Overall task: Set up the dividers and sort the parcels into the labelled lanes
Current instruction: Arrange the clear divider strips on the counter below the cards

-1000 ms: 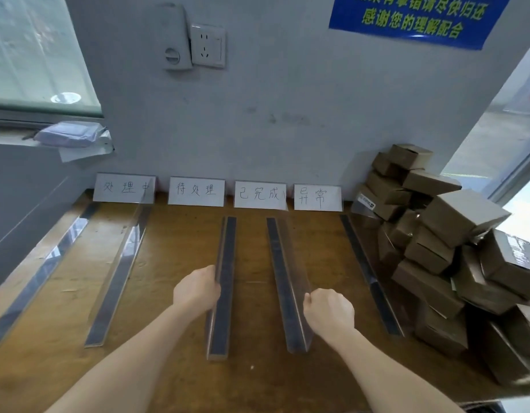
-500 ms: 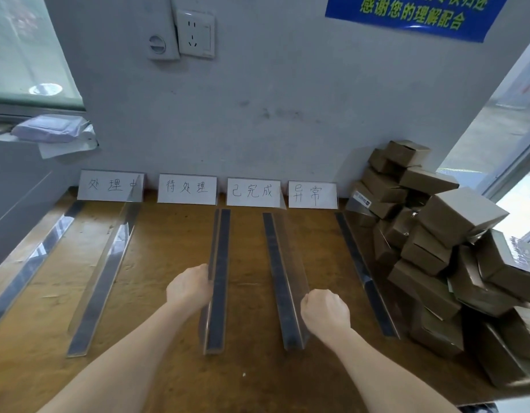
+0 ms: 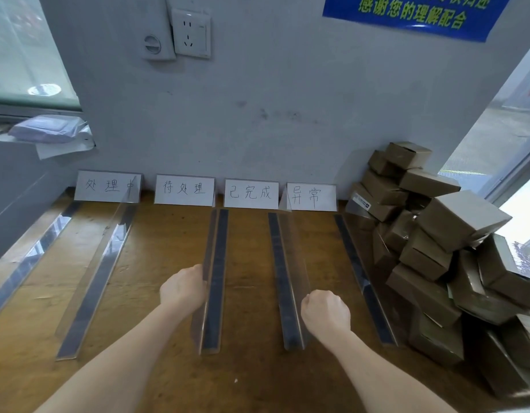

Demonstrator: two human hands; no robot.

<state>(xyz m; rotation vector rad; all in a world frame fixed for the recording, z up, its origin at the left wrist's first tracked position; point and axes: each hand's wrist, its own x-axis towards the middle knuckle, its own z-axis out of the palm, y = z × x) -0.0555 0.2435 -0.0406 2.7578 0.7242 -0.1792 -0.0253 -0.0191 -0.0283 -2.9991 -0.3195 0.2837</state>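
The left hand (image 3: 183, 289) curls over the upright clear wall of the third divider (image 3: 216, 278); its fingertips are hidden behind that wall. The right hand (image 3: 324, 312) is balled up against the top edge of the fourth divider (image 3: 283, 278), and I cannot tell whether it grips the edge. Both dividers are L-shaped clear plastic with a dark strip along the base, lying lengthwise on the worn wooden counter (image 3: 156, 248). Three more dividers (image 3: 93, 287) lie alongside, two to the left and one to the right. At the far ends, four white handwritten label cards (image 3: 184, 189) stand against the grey wall. The parcels (image 3: 460, 219), plain brown cardboard boxes, are heaped on the right, crowding the rightmost divider's clear wall and cut off by the frame edge. Above, a blue notice (image 3: 412, 13) is cropped at the top.
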